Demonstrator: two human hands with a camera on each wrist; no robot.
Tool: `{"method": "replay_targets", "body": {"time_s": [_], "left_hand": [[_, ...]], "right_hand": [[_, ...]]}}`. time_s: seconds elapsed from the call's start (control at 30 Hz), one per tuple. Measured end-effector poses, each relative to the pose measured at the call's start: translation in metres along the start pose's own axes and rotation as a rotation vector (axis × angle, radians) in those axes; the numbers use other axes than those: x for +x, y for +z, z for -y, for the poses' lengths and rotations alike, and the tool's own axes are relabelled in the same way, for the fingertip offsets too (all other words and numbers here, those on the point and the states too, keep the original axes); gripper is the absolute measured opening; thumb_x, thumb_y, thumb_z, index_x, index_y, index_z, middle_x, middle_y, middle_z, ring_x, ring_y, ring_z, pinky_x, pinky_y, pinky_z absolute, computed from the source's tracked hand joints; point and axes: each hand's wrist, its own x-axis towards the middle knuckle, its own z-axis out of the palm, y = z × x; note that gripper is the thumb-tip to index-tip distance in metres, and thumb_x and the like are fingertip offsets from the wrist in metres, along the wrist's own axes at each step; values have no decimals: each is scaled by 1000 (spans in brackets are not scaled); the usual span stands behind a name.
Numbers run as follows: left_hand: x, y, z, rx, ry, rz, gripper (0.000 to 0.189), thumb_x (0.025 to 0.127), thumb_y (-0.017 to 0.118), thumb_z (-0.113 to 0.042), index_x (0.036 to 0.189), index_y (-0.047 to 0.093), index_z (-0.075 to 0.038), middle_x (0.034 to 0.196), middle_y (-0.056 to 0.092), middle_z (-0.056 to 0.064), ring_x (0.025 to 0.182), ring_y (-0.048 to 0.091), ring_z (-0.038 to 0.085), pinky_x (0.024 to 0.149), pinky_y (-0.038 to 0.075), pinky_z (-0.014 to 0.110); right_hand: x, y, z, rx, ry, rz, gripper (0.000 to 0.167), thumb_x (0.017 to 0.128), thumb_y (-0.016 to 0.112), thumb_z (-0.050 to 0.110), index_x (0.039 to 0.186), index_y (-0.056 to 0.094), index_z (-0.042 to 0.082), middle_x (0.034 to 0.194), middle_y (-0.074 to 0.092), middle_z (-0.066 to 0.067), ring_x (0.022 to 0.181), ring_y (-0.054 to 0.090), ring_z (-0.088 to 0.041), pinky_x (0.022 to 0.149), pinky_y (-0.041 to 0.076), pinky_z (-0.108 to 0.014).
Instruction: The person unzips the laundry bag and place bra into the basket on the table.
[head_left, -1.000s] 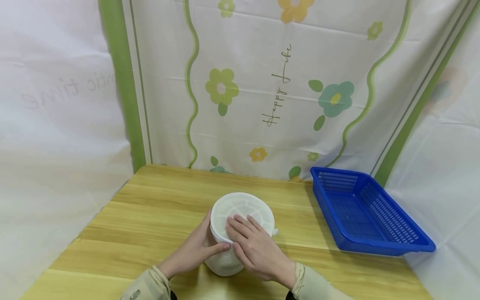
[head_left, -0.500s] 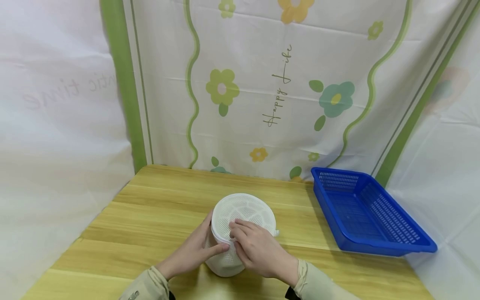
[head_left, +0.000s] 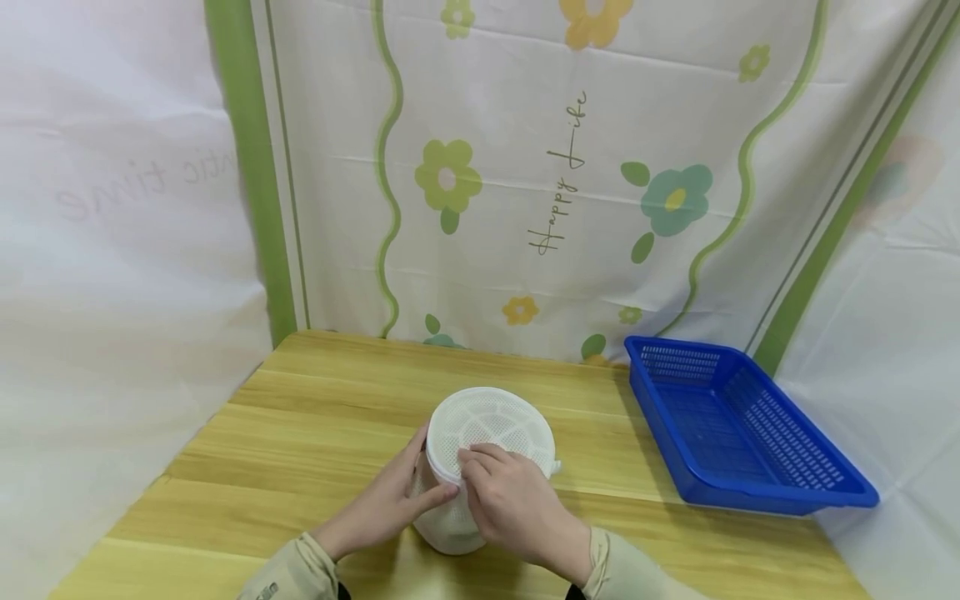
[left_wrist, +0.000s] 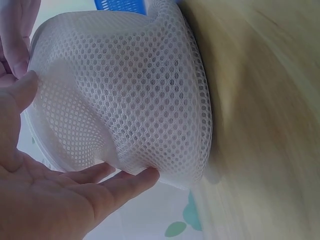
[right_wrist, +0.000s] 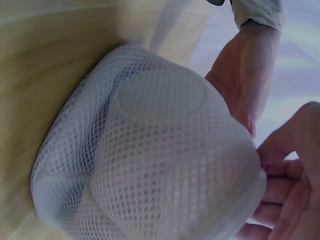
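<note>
A white mesh bag (left_wrist: 125,95) is standing on its base near the middle of the front of the surface (head_left: 300,442), directly before me. Its round, flat top (head_left: 487,412) is facing up, and a small white tab (head_left: 557,467) is sticking out from the right side of the rim. The mesh is sagging inward near my left fingers. A paler oval patch (right_wrist: 162,95) is showing on or through the mesh; I cannot tell which.

My hands are both holding the bag. My left hand (head_left: 382,504) is cupping its left side, half spread, the thumb lying at the near rim and the fingertips pressing the mesh round the side. My right hand (head_left: 517,504) is nearly closed, its bent fingers and thumb pinching the near edge of the top, just beside my left thumb. Beige sleeves (head_left: 296,571) are covering both my forearms.

Farther out, a blue basket (head_left: 750,497) with slotted sides is sitting at the right edge of the surface, well apart from the bag. Behind everything, a pale cloth (head_left: 510,108) is hanging, showing flowers, wavy green lines and the words "Happy Life" (head_left: 558,171).
</note>
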Motion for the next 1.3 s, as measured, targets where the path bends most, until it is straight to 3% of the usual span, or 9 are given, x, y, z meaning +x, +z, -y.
{"method": "replay_targets", "body": {"time_s": [0.2, 0.4, 0.53, 0.7, 0.93, 1.1, 1.3], "left_hand": [[0, 0, 1, -2, -7, -4, 98, 91, 67, -47, 159, 2, -20, 161, 14, -3, 144, 16, 15, 113, 22, 49], [-1, 0, 3, -22, -5, -38, 83, 98, 60, -38, 159, 8, -15, 159, 22, 2, 143, 21, 19, 109, 31, 52], [0, 2, 4, -36, -19, -76, 68, 103, 51, -36, 158, 17, -15, 156, 30, 7, 140, 30, 24, 106, 35, 55], [4, 3, 0, -51, -41, -133, 59, 103, 50, -36, 155, 29, -17, 146, 45, 9, 130, 45, 29, 101, 43, 49], [11, 3, -7, -6, -56, -255, 46, 103, 53, -32, 139, 54, -3, 131, 59, 13, 118, 57, 29, 92, 51, 43], [13, 1, -9, 16, -74, -283, 41, 102, 54, -28, 130, 60, 1, 127, 62, 16, 115, 59, 32, 87, 54, 42], [16, -1, -10, 75, -109, -310, 36, 101, 56, -28, 119, 69, 0, 118, 66, 16, 113, 60, 31, 91, 51, 46]], "right_hand": [[-1, -1, 2, 71, 94, -90, 16, 88, 58, 7, 98, 69, 4, 103, 70, -7, 101, 65, -19, 81, 56, -32], [-4, -1, 1, 72, 89, -188, 14, 87, 57, 6, 95, 68, 4, 101, 70, -7, 96, 66, -20, 80, 57, -32], [-6, -3, 2, 68, 103, -246, 18, 88, 57, 7, 99, 69, 1, 100, 70, -7, 93, 66, -19, 76, 57, -32], [-8, -7, 1, 78, 112, -325, 20, 90, 55, 8, 100, 69, -1, 97, 70, -7, 89, 67, -20, 71, 58, -32], [-12, -12, -2, 76, 101, -410, 20, 93, 51, 9, 98, 68, 0, 98, 70, -9, 86, 68, -21, 67, 59, -33], [-15, -15, -2, 74, 94, -464, 21, 93, 51, 8, 98, 68, -1, 97, 70, -10, 84, 68, -21, 65, 59, -33], [-19, -17, -2, 91, 113, -492, 20, 91, 51, 7, 98, 68, -2, 97, 71, -12, 84, 69, -23, 68, 59, -34]]}}
